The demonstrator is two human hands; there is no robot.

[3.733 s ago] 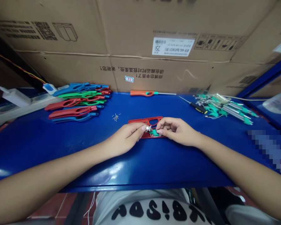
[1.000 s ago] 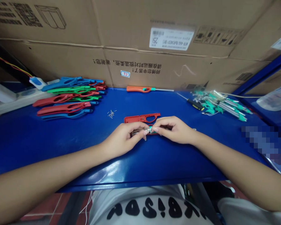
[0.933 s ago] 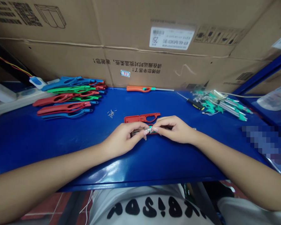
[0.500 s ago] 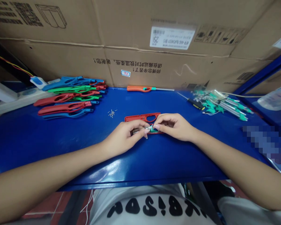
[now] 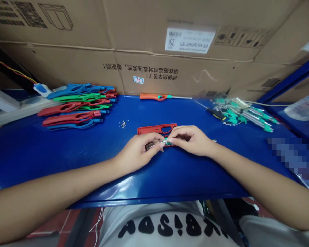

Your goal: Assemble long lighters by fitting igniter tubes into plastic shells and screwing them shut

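Observation:
My left hand (image 5: 141, 149) is closed around a clear lighter fuel tank (image 5: 152, 144), thumb and fingers along its sides. At the tank's right end, my right hand (image 5: 190, 139) pinches by a small green and white part (image 5: 167, 140); the fingertips hide exactly what they grip. A red lighter shell half (image 5: 149, 130) lies open just beyond my hands, its trigger hole towards the right. Beneath my fingers a second red piece is mostly covered. A thin metal tip (image 5: 214, 140) shows past my right wrist.
Red, green and blue lighter shells (image 5: 72, 118) are piled at left beside a white power strip (image 5: 23, 108). Small screws (image 5: 123, 124) lie near centre. An orange assembled lighter (image 5: 153, 97), a screwdriver (image 5: 215, 114) and green-and-metal lighter inserts (image 5: 247, 115) lie further back before a cardboard box (image 5: 144, 34).
Both hands stay nearly in place, with slight finger movement at the tank's right end. The metal tip by my right wrist now shows.

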